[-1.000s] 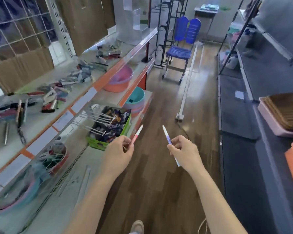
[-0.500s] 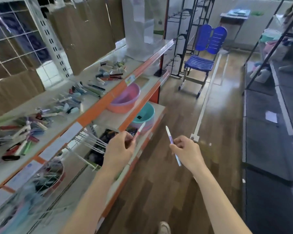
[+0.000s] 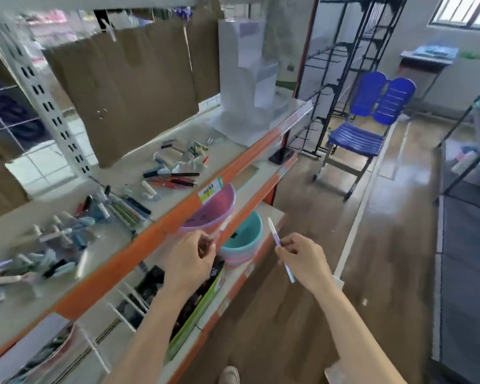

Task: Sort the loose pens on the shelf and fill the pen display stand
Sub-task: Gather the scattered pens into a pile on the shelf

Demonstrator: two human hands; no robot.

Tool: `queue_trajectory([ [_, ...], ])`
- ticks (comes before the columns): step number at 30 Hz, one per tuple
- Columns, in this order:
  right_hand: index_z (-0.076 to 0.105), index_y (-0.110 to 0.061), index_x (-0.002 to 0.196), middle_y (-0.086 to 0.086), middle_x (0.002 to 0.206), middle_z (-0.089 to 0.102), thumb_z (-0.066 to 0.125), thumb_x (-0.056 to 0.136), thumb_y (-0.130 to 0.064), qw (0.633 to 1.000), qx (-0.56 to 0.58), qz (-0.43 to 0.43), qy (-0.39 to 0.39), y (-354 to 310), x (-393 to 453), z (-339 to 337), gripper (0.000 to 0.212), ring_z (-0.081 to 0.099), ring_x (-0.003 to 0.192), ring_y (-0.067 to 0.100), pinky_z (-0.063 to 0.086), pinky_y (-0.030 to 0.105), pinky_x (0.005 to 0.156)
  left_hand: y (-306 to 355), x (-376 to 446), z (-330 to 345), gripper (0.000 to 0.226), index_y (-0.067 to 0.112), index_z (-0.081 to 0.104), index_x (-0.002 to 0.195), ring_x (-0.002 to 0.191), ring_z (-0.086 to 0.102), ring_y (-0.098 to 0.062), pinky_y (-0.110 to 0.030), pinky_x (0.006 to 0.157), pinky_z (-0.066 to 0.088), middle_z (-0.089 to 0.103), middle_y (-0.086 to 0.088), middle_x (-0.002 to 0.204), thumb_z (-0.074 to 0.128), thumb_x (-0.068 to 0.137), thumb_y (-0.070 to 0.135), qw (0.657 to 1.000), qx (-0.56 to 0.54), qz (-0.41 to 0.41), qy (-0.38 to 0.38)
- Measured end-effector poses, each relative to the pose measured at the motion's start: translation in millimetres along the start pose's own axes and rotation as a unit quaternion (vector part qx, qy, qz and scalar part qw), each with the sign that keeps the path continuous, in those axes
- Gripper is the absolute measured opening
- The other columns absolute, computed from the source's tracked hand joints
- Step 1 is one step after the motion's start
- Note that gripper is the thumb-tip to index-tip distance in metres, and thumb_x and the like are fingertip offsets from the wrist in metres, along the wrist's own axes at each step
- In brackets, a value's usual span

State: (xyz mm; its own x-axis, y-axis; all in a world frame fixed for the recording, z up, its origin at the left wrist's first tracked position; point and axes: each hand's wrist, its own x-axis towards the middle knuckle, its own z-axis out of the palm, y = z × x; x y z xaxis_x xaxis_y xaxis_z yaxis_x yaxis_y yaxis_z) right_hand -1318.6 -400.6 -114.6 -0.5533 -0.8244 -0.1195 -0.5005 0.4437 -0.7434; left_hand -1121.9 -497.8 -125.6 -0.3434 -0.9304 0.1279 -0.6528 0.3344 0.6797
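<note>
Ok, both hands out in front of the shelf [image 3: 139,253], each w/ a pen. Right hand [image 3: 305,259] pinches a purple pen [image 3: 278,242] btwn thumb and fingers, white tip up-left, other end sticking out below the hand. Left hand [image 3: 190,259] curled round a pink pen [image 3: 219,232]; only a short blurry bit shows past the fingers, just beside the pink bowl [image 3: 208,212]. Teal bowl [image 3: 243,239] sits one level lower, btwn the two hands. Loose pens [image 3: 117,206] scattered in clumps across the top level, left of the hands. Clear stand [image 3: 247,87] at the far end of that level, well apart from both hands. Blue chair [image 3: 366,126] on the floor beyond.
</note>
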Motion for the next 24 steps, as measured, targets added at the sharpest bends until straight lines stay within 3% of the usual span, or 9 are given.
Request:
queue_trajectory([
  [3, 0.061, -0.020, 0.089, -0.003, 0.081, 0.069, 0.060, 0.089, -0.022, 1.000, -0.009, -0.016, -0.016, -11, 49, -6, 0.003, 0.064, 0.072, 0.011, 0.048, 0.021, 0.059, 8, 47, 6, 0.006, 0.019, 0.059, 0.085, 0.073, 0.056, -0.008, -0.030, 0.067, 0.047, 0.061, 0.008, 0.081, 0.060, 0.088, 0.023, 1.000, -0.007, 0.001, 0.008],
  [7, 0.060, -0.017, 0.092, -0.002, 0.080, 0.068, 0.059, 0.090, -0.019, 0.999, -0.004, -0.023, -0.044, -25, 118, -7, 0.003, 0.065, 0.070, 0.014, 0.052, 0.027, 0.065, 11, 108, 13, 0.005, 0.020, 0.057, 0.084, 0.070, 0.055, -0.007, -0.024, 0.062, 0.042, 0.060, 0.011, 0.077, 0.060, 0.089, 0.021, 0.999, -0.026, -0.022, 0.025],
  [10, 0.059, -0.022, 0.089, -0.011, 0.072, 0.063, 0.058, 0.088, -0.020, 0.995, -0.029, -0.045, -0.089, -34, 169, 5, 0.003, 0.059, 0.066, 0.011, 0.040, 0.012, 0.052, 0, 138, 19, 0.009, 0.022, 0.054, 0.082, 0.066, 0.053, 0.000, -0.011, 0.055, 0.034, 0.059, 0.012, 0.074, 0.059, 0.090, 0.024, 0.996, -0.034, -0.063, 0.057],
  [14, 0.055, -0.024, 0.093, -0.002, 0.077, 0.067, 0.056, 0.089, -0.019, 0.979, -0.052, -0.103, -0.169, -55, 235, 22, 0.007, 0.058, 0.060, 0.008, 0.036, 0.009, 0.042, -11, 169, 26, 0.011, 0.021, 0.054, 0.082, 0.061, 0.055, -0.005, -0.019, 0.052, 0.036, 0.060, 0.007, 0.069, 0.058, 0.090, 0.027, 0.984, -0.035, -0.123, 0.123],
  [18, 0.058, -0.019, 0.095, 0.001, 0.085, 0.068, 0.054, 0.091, -0.026, 0.955, -0.081, -0.182, -0.221, -88, 279, 45, 0.010, 0.063, 0.079, 0.020, 0.040, 0.024, 0.056, -13, 193, 21, 0.012, 0.029, 0.052, 0.081, 0.064, 0.058, -0.006, -0.016, 0.053, 0.037, 0.060, 0.012, 0.070, 0.060, 0.089, 0.024, 0.961, -0.039, -0.197, 0.188],
  [21, 0.059, -0.013, 0.102, 0.005, 0.087, 0.065, 0.054, 0.091, -0.027, 0.933, -0.102, -0.237, -0.250, -116, 300, 72, 0.018, 0.061, 0.080, 0.024, 0.038, 0.028, 0.060, -20, 203, 14, 0.010, 0.025, 0.054, 0.083, 0.064, 0.055, 0.006, -0.007, 0.054, 0.036, 0.058, 0.018, 0.072, 0.062, 0.089, 0.021, 0.946, -0.003, -0.228, 0.232],
  [24, 0.060, -0.010, 0.106, 0.011, 0.100, 0.065, 0.054, 0.093, -0.028, 0.917, -0.107, -0.277, -0.265, -136, 308, 102, 0.023, 0.061, 0.092, 0.031, 0.037, 0.030, 0.067, -34, 207, 9, 0.006, 0.018, 0.059, 0.088, 0.071, 0.053, -0.003, -0.011, 0.057, 0.032, 0.062, 0.008, 0.082, 0.063, 0.088, 0.022, 0.929, 0.046, -0.259, 0.262],
])
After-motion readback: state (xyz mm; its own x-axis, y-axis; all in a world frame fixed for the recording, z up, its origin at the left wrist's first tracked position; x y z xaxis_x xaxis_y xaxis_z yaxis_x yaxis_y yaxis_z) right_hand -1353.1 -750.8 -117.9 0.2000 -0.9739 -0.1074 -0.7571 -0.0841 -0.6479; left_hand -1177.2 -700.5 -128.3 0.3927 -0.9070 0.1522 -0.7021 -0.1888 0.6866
